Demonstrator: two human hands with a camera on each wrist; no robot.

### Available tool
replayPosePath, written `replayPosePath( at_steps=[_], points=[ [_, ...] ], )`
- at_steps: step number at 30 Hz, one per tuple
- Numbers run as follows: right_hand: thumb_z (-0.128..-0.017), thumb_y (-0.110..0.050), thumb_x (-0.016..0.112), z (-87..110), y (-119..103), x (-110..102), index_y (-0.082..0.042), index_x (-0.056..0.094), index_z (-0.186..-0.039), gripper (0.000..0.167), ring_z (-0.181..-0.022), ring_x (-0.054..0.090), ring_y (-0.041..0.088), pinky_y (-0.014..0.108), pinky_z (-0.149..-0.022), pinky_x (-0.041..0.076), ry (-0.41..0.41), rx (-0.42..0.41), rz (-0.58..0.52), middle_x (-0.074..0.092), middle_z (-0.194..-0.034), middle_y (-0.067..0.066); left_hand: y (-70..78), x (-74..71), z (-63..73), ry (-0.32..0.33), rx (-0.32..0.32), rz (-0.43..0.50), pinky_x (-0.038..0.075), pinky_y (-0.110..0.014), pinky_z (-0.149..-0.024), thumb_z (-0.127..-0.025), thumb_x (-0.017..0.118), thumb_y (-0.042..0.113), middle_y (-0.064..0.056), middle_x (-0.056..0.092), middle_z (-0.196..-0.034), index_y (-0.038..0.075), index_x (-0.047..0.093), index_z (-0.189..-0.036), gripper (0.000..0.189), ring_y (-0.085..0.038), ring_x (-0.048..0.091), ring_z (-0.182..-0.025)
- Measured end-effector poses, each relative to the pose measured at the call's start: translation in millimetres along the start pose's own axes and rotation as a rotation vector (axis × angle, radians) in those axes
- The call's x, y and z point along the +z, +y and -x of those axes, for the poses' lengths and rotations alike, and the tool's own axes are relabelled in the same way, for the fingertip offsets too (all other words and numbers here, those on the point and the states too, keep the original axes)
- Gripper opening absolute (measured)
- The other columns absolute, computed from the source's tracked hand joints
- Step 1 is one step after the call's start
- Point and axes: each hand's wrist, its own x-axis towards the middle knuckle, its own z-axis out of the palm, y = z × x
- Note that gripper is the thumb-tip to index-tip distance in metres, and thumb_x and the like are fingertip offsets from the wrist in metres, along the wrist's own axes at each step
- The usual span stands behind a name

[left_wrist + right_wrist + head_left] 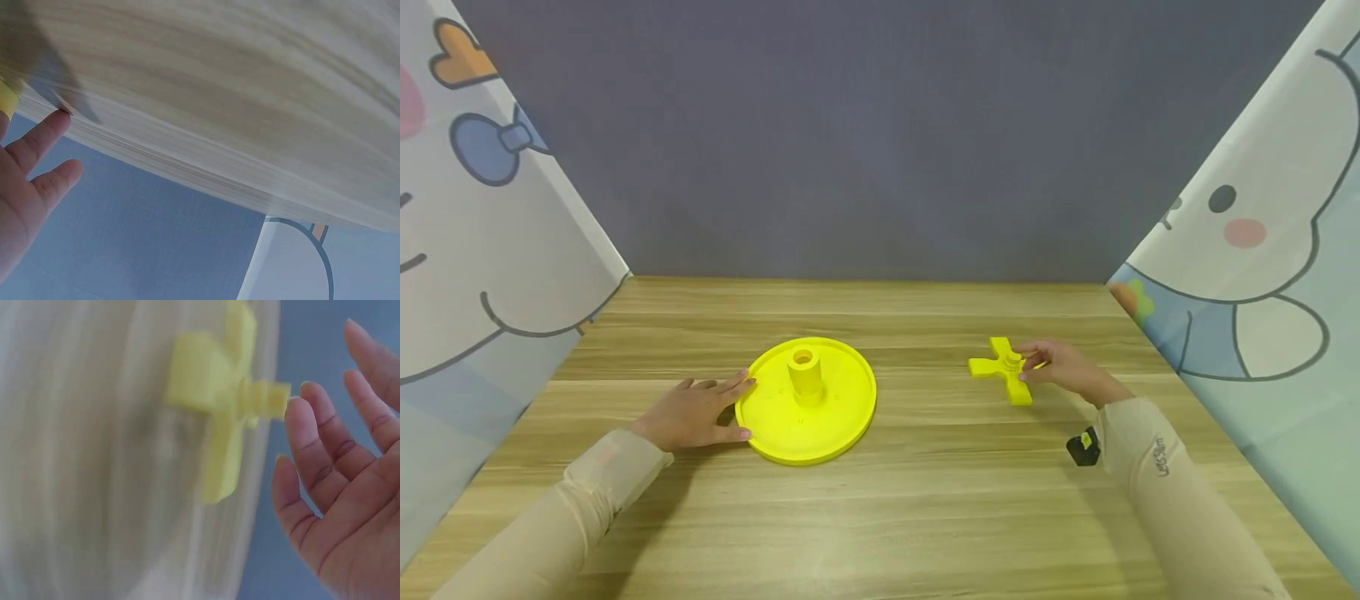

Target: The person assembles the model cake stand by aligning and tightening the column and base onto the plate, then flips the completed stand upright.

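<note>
A round yellow disc (850, 417) with a raised rim lies on the wooden table, a hollow upright post (807, 379) at its centre. My left hand (696, 412) reaches it from the left with fingers spread, fingertips and thumb right at the rim. In the left wrist view, only a sliver of yellow (7, 99) shows beside the left fingers (39, 142). To the right lies a yellow four-armed cross (1017, 390) with a stepped stub in its middle. Over that stub is my right hand (1063, 369). In the right wrist view, its loosely bent fingers (302, 425) come close to the stub (275, 400).
The wooden table (925, 517) runs back to a dark grey panel (880, 142). Panels with cartoon figures stand on the left (490, 250) and right (1262, 233). A small black device (1083, 447) sits at the right sleeve's cuff.
</note>
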Motion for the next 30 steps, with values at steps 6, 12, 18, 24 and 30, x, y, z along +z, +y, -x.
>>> replayPosePath(
  at_steps=[6, 12, 18, 24, 30],
  points=[
    [-0.089, -0.015, 0.069, 10.4, 18.1, -2.5, 0.009, 0.047, -0.134, 0.055, -0.097, 0.055, 0.026, 0.045, -0.085, 0.047, 0.019, 0.059, -0.008, 0.060, -0.107, 0.020, 0.2, -0.1, 1.8, 0.012, 0.009, -0.001, 0.034, -0.071, -0.092, -0.085, 0.056, 0.064, -0.021, 0.040, -0.146, 0.001, 0.042, -0.143, 0.087, -0.050, 0.053, -0.112],
    [-0.087, -0.009, 0.068, 10.7, 29.4, 2.1, 0.015, 0.046, -0.130, 0.054, -0.086, 0.057, 0.019, 0.032, -0.077, 0.050, -0.019, 0.099, -0.059, 0.062, -0.096, 0.013, -0.5, 0.5, 1.7, 0.021, 0.011, -0.004, 0.035, -0.071, -0.091, -0.085, 0.056, 0.064, -0.021, 0.041, -0.145, 0.001, 0.043, -0.142, 0.087, -0.050, 0.053, -0.112],
    [-0.085, -0.012, 0.070, 6.4, 30.9, 8.9, 0.017, 0.044, -0.130, 0.059, -0.095, 0.059, 0.027, 0.035, -0.080, 0.050, -0.051, 0.120, -0.019, 0.062, -0.107, 0.022, 0.3, 0.3, 1.8, 0.021, 0.003, -0.005, 0.034, -0.071, -0.092, -0.084, 0.057, 0.064, -0.021, 0.041, -0.145, 0.001, 0.043, -0.143, 0.087, -0.050, 0.052, -0.114],
    [-0.084, -0.016, 0.071, -0.2, 33.1, 13.5, 0.018, 0.043, -0.131, 0.064, -0.104, 0.053, 0.033, 0.041, -0.085, 0.048, -0.057, 0.175, 0.040, 0.053, -0.120, 0.032, 2.0, 0.5, 2.3, 0.016, 0.005, 0.000, 0.034, -0.071, -0.092, -0.084, 0.058, 0.064, -0.020, 0.042, -0.145, 0.002, 0.043, -0.143, 0.087, -0.049, 0.051, -0.116],
    [-0.082, -0.024, 0.075, -6.5, 32.9, 18.4, 0.015, 0.045, -0.130, 0.069, -0.100, 0.052, 0.033, 0.043, -0.082, 0.047, -0.035, 0.213, 0.083, 0.053, -0.120, 0.031, 1.8, 0.1, 1.5, 0.023, 0.001, -0.008, 0.034, -0.070, -0.093, -0.084, 0.058, 0.063, -0.020, 0.042, -0.145, 0.002, 0.043, -0.143, 0.086, -0.048, 0.050, -0.116]
  ],
)
